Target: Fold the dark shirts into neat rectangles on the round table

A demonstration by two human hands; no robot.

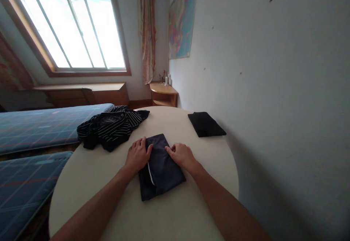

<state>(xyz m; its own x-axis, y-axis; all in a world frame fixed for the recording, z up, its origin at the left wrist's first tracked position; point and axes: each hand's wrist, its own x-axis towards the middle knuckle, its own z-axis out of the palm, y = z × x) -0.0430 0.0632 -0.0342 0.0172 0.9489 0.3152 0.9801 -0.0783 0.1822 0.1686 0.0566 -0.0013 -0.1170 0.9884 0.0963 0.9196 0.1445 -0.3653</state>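
A folded dark navy garment (pixel 166 171) with a thin white stripe of trim lies flat on the round white table (pixel 90 193). My left hand (pixel 138 155) rests along its left edge, fingers stretched out and thumb over the cloth. On the opposite edge, my right hand (pixel 182 155) has its fingers curled, with the thumb on the fabric; it seems to grip that edge, though the fingertips are partly hidden. Beyond my left hand, a crumpled black garment with white stripes (pixel 123 122) lies at the table's edge.
A neatly folded black garment (pixel 206 124) lies at the far right of the table, near the white wall (pixel 273 106). Blue plaid mattresses (pixel 41 128) stand at the left. A desk (pixel 109 91) and a corner shelf (pixel 164 89) are behind, under the window (pixel 79 26).
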